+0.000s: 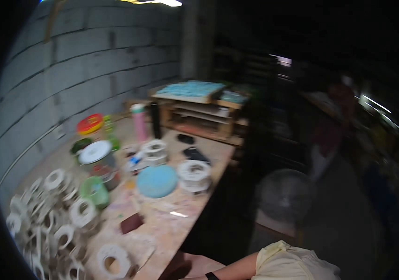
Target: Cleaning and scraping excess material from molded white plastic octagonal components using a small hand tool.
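The person's right forearm (238,269), bare below a cream sleeve (293,263) and banded in black (212,276) at the wrist, comes in at the near edge; both hands lie out of sight, so whether they are together, apart or clamped on anything cannot be told. Nearest to that arm on the desk (162,233), at its near left, lies a white ring (116,250), with a thin stick (146,259) just to its right. A dark red block (132,224) sits farther off, and a heap of similar pale rings (52,223) crowds the left side. Beyond are a green container (98,198), a light-blue disc (157,182) (round and flat-looking, though blurred) and, right of it, a white ring stack (194,171). Farther still stand a pink bottle (140,126) and a black cylinder (156,122), left of a wooden rack (231,135) topped with light-blue pieces (190,88). A grey block wall (106,60) rises along the left.
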Tool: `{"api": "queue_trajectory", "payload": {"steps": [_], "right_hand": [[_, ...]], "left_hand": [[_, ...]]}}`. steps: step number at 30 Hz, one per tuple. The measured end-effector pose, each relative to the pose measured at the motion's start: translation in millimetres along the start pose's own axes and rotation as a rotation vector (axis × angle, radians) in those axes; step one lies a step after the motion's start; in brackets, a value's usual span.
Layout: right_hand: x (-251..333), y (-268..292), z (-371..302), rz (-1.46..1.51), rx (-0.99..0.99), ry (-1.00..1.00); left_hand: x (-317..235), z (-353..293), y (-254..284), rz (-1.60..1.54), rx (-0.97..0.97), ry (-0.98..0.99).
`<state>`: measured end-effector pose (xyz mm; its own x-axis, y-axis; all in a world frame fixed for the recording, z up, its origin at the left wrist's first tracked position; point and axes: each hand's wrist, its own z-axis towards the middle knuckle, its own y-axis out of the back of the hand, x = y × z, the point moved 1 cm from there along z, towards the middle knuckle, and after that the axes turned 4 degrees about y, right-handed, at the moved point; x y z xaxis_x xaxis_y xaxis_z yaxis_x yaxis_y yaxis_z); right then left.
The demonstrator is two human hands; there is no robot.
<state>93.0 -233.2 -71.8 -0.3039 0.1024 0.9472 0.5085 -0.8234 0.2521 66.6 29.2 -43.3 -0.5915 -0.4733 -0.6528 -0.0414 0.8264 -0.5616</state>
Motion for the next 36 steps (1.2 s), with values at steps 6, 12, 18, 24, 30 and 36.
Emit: {"api": "queue_trajectory", "payload": {"steps": [6, 12, 18, 24, 30, 36], "right_hand": [[15, 8, -82, -0.128, -0.452, -0.122], [39, -1, -94, -0.1, -0.518, -0.197], [42, 14, -96, -0.146, -0.455, -0.166], [22, 30, -105, -0.084, -0.503, -0.124], [6, 30, -120, -0.049, -0.619, -0.059], [31, 42, -164, -0.085, -0.775, -0.171]], "left_hand": [[-7, 65, -48, 0.182, 0.327, 0.177], [6, 81, -79, 0.197, 0.481, 0.194], [21, 81, -98, 0.195, 0.542, 0.164], [41, 88, -131, 0.273, 0.616, 0.214], [79, 96, -171, 0.404, 0.743, 0.397], [104, 100, -203, 0.47, 0.841, 0.489]]}}
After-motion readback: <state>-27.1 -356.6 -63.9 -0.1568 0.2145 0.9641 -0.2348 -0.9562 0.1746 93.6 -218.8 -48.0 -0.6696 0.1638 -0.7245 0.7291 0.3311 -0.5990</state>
